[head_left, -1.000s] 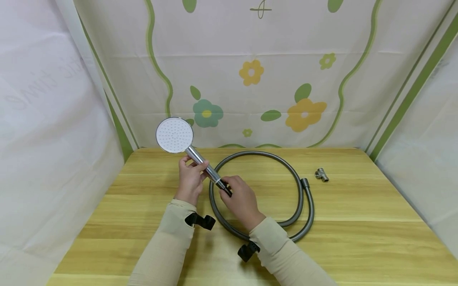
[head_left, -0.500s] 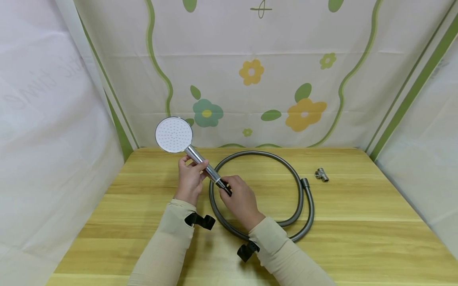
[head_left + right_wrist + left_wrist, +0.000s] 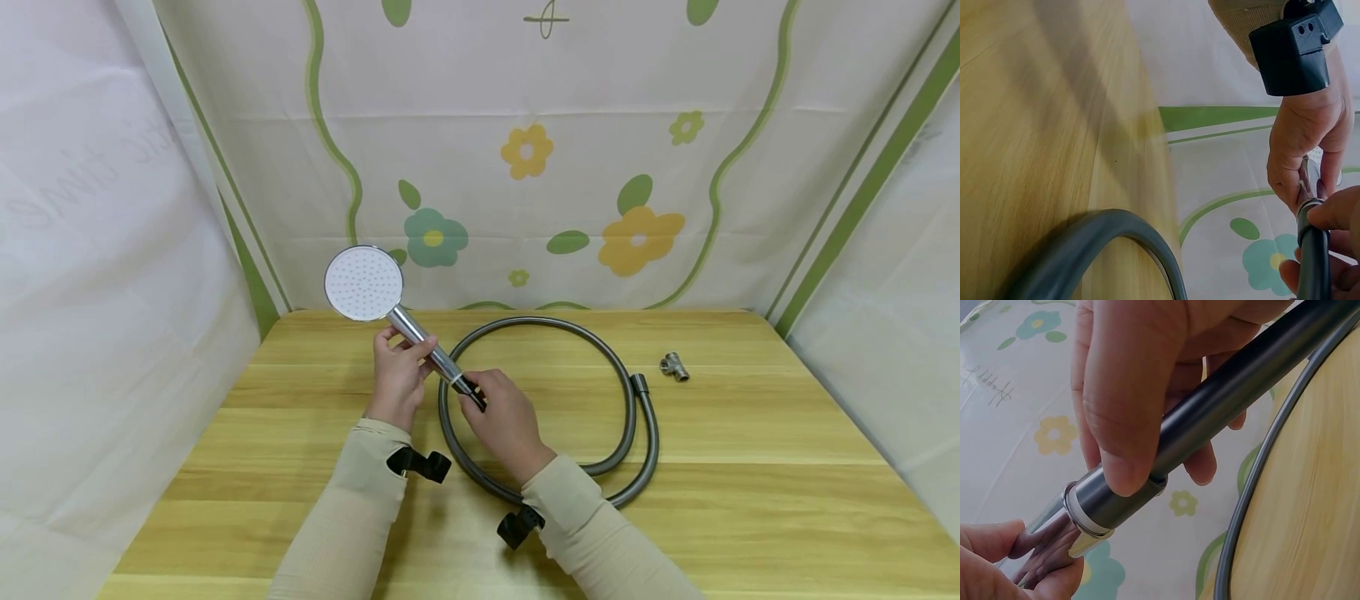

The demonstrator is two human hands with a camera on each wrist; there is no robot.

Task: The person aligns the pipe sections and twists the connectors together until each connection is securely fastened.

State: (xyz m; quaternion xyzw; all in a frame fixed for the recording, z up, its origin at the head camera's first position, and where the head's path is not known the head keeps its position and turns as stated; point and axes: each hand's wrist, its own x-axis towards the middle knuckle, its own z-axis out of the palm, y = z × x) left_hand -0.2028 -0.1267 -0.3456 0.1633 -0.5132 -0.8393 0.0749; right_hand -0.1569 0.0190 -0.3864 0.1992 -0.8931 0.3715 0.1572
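A round hand shower (image 3: 364, 283) with a white nozzle face and chrome handle is held tilted above the table, its face up and left. My left hand (image 3: 397, 379) grips the chrome handle between thumb and fingers. At the handle's lower end, my right hand (image 3: 508, 421) pinches the dark hose nut (image 3: 1116, 497) of a grey shower hose (image 3: 628, 417). In the left wrist view the nut meets the handle, with a pale ring (image 3: 1082, 515) at the joint. How far the nut is threaded on is hidden.
The hose lies in a loop on the wooden table (image 3: 750, 500), its other end nut (image 3: 639, 383) at the right. Farther right lies a small metal tee fitting (image 3: 673, 367). A flower-printed cloth (image 3: 465, 75) stands behind the table, with white cloth at both sides.
Both hands keep nearly the same places and grips. The hand shower's face has shifted very slightly to the left.
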